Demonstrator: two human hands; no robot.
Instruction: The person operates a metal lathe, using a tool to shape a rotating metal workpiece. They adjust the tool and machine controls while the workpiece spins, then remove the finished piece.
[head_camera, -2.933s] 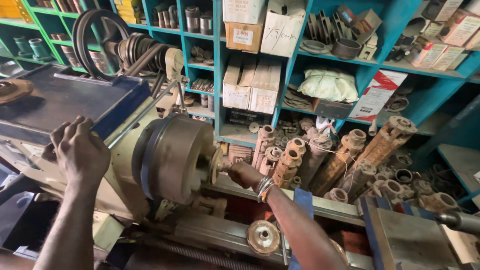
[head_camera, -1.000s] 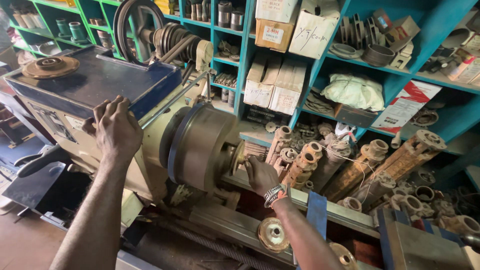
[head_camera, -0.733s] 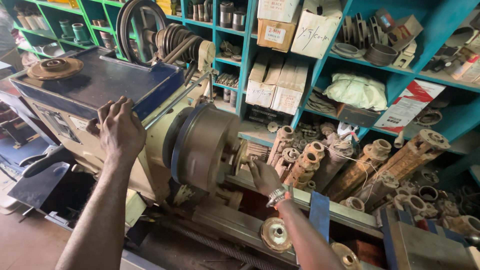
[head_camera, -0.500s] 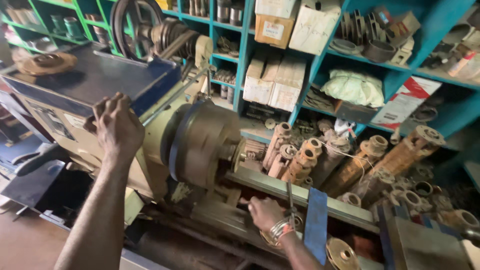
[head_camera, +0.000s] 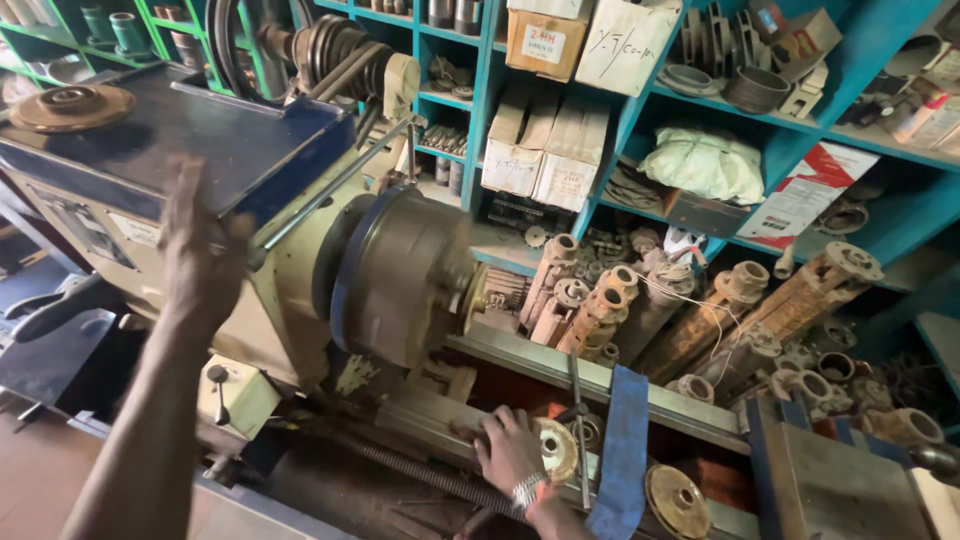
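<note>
The brass handwheel (head_camera: 556, 450) sits on the lathe bed (head_camera: 600, 375), near centre; rigid, probably heavy, best gripped by its rim. The right hand (head_camera: 508, 447) cups it, fingers curled. The left hand (head_camera: 200, 255), blurred and spread, hovers by the headstock (head_camera: 230, 135), left of the chuck (head_camera: 400, 275).

Your lathe (head_camera: 330, 300) carries most of what's in front of you. Its blue top (head_camera: 180, 130) holds a rusty round disc (head_camera: 68, 105) near the far left corner. Along the bed (head_camera: 560, 365), a round brass-coloured wheel (head_camera: 556, 450) sits low at the front, with a second disc (head_camera: 678, 500) further right and a blue strap (head_camera: 620, 440) draped across between them. Behind the bed, rusty flanged pipes (head_camera: 640, 310) lean in a heap. The teal shelves (head_camera: 480, 130) above bear cardboard boxes (head_camera: 540, 145), a white bundled bag (head_camera: 708, 165) and stacked metal rings (head_camera: 757, 88).
</note>
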